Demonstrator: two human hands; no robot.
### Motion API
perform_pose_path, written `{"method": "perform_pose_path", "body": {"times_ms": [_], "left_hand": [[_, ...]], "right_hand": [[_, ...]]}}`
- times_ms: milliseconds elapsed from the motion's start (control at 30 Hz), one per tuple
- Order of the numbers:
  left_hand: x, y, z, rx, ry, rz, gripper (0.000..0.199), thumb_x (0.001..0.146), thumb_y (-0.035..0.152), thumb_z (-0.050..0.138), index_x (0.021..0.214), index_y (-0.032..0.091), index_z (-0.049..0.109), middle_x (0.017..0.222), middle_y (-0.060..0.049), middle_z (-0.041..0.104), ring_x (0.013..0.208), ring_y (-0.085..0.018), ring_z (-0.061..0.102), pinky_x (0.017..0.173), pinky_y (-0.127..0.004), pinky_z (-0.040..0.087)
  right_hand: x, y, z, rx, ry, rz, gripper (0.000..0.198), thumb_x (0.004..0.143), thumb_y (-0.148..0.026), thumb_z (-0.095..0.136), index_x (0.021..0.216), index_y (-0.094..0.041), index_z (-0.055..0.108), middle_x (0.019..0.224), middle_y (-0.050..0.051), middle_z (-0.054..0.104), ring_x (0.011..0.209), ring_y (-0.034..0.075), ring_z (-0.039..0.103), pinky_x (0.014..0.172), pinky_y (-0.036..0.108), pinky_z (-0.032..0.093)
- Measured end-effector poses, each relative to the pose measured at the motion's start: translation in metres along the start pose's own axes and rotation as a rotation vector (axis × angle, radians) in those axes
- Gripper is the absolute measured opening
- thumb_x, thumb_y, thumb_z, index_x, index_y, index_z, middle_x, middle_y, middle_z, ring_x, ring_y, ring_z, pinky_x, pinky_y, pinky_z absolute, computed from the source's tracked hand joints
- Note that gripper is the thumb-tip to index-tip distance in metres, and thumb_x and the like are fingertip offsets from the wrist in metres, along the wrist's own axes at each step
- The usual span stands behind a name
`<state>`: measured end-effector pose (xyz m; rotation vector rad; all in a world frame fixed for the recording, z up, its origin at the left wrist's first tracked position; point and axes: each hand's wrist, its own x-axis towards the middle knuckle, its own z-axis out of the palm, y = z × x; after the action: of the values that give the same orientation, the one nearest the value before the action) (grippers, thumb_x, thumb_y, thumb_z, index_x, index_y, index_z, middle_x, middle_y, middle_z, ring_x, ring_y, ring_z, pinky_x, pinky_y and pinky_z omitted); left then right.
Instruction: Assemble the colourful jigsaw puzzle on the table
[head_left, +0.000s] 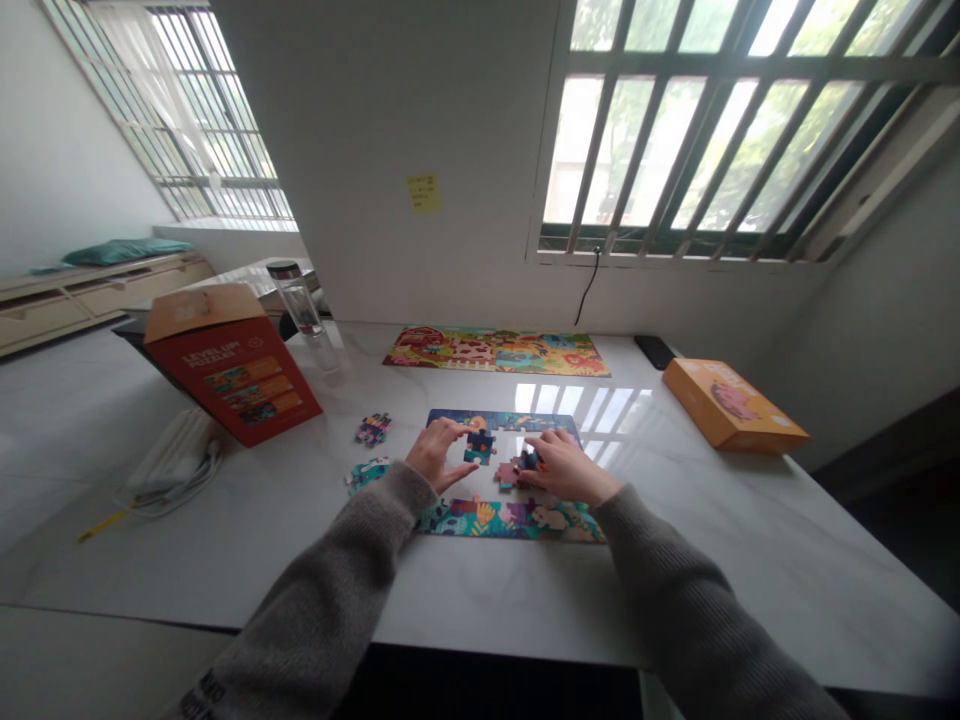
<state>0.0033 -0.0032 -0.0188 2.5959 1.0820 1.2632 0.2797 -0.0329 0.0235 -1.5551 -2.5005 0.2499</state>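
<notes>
The white marbled tabletop fills the lower frame. At upper centre, a long multicoloured farm-scene puzzle lies apparently complete. At centre, a dark blue and teal cardboard puzzle is partly built: top and bottom bands are laid; the middle shows bare tabletop, so I judge it well short of complete. Over that gap, the left hand has thumb and fingers straddling a navy and green jigsaw piece; the right hand has its fingertips at a pink and dark piece. Whether either grip is clamped cannot be told. Left of centre lie loose purple-orange pieces and teal pieces. The right hand covers the puzzle's right side; joins between pieces are too small to verify.
</notes>
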Motion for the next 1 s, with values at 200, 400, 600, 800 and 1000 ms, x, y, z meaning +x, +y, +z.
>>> {"method": "perform_pose_path", "body": {"times_ms": [200,400,600,800,1000], "left_hand": [[-0.001,-0.001,0.002,0.010,-0.020,0.016,0.045,0.080,0.037,0.075,0.119,0.019,0.060,0.103,-0.009,0.061,0.094,-0.026,0.059,0.084,-0.041,0.051],[-0.002,0.001,0.001,0.004,-0.066,-0.010,0.044,0.082,0.037,0.074,0.120,0.020,0.058,0.105,-0.009,0.061,0.096,-0.026,0.059,0.085,-0.040,0.051],[-0.001,0.002,0.000,-0.019,-0.078,-0.014,0.044,0.082,0.037,0.073,0.119,0.020,0.060,0.105,-0.009,0.061,0.095,-0.025,0.059,0.086,-0.041,0.052],[-0.004,-0.004,0.006,-0.012,-0.058,0.002,0.045,0.080,0.040,0.075,0.118,0.021,0.061,0.103,-0.008,0.062,0.096,-0.026,0.060,0.084,-0.041,0.052],[-0.004,-0.002,0.009,-0.071,-0.037,-0.002,0.046,0.078,0.044,0.078,0.114,0.020,0.061,0.100,-0.008,0.062,0.094,-0.026,0.061,0.085,-0.041,0.052]], "right_hand": [[0.007,0.006,0.009,0.033,-0.062,-0.010,0.046,0.079,-0.046,0.078,0.114,-0.019,0.067,0.109,0.012,0.057,0.103,0.028,0.052,0.088,0.037,0.043],[0.010,0.009,0.010,0.062,-0.016,0.025,0.044,0.071,-0.045,0.083,0.100,-0.018,0.063,0.108,0.011,0.056,0.099,0.026,0.054,0.086,0.035,0.044],[0.010,0.002,0.010,0.366,-0.029,0.056,0.035,0.075,-0.033,0.078,0.096,-0.022,0.054,0.079,-0.001,0.062,0.073,0.018,0.059,0.065,0.028,0.043],[0.001,0.047,-0.014,0.913,0.152,0.243,0.047,0.073,-0.048,0.079,0.099,-0.021,0.050,0.075,0.000,0.068,0.063,0.018,0.067,0.054,0.028,0.050],[-0.039,0.130,-0.032,0.854,0.338,0.540,0.051,0.064,-0.047,0.085,0.098,-0.018,0.059,0.067,0.003,0.068,0.054,0.017,0.063,0.048,0.028,0.048]]}}
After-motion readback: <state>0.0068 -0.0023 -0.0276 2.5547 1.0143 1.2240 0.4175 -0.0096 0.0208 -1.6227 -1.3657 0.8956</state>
